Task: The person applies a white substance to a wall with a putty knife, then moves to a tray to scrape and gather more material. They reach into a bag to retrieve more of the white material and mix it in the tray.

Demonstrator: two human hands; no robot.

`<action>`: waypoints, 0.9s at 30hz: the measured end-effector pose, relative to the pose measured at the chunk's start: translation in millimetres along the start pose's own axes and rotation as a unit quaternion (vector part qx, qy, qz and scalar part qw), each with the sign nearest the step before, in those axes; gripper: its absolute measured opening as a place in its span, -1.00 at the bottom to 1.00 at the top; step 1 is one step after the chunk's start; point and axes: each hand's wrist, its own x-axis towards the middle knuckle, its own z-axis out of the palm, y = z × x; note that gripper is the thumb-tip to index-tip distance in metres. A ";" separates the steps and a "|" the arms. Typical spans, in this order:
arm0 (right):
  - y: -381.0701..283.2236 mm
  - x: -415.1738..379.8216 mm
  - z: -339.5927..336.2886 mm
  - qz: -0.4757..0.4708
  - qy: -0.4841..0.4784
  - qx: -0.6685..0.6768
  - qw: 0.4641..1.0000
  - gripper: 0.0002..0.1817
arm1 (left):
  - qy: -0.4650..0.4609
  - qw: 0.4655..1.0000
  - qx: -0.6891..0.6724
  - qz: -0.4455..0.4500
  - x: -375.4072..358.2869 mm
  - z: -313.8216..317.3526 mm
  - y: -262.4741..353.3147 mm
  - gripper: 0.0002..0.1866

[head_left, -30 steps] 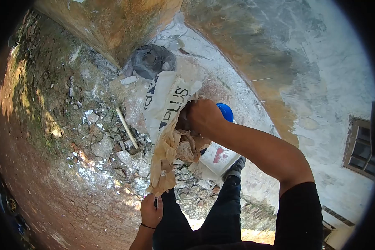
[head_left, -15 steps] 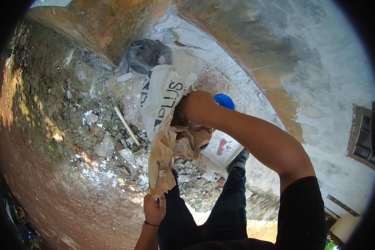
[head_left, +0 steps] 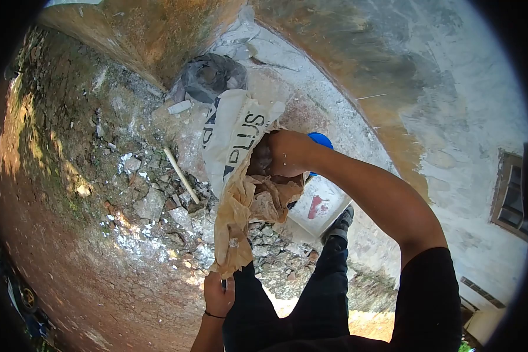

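A torn paper sack point(head_left: 236, 138) with dark "PLUS" lettering on its white outside hangs in front of me, its brown inner layers crumpled at the open mouth. My left hand point(head_left: 219, 291), with a dark band at the wrist, is closed on the loose lower end of the sack. At the mouth is my right hand point(head_left: 288, 154), its fingers curled and partly hidden in the sack's shade; whatever they hold cannot be made out. Just beyond my right forearm, a blue round container point(head_left: 321, 141) is partly covered. Below the forearm sits a white container point(head_left: 318, 205) with a red mark.
A grey plastic bag point(head_left: 212, 76) lies by the wall corner. Broken stones point(head_left: 149, 205) and a pale stick point(head_left: 180, 175) litter the ground to the left. A stained wall point(head_left: 452, 105) rises on the right. My shoe point(head_left: 341, 223) stands beside the white container.
The view has shifted slightly, so the ground and sack appear a little farther right. My right hand stays at the sack's mouth, and my left keeps its grip on the lower end.
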 end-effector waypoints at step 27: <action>83.9 -89.2 -17.6 0.083 0.061 0.311 0.945 -0.52 | -0.019 1.000 -0.001 0.018 7.7 13.1 33.7 -0.82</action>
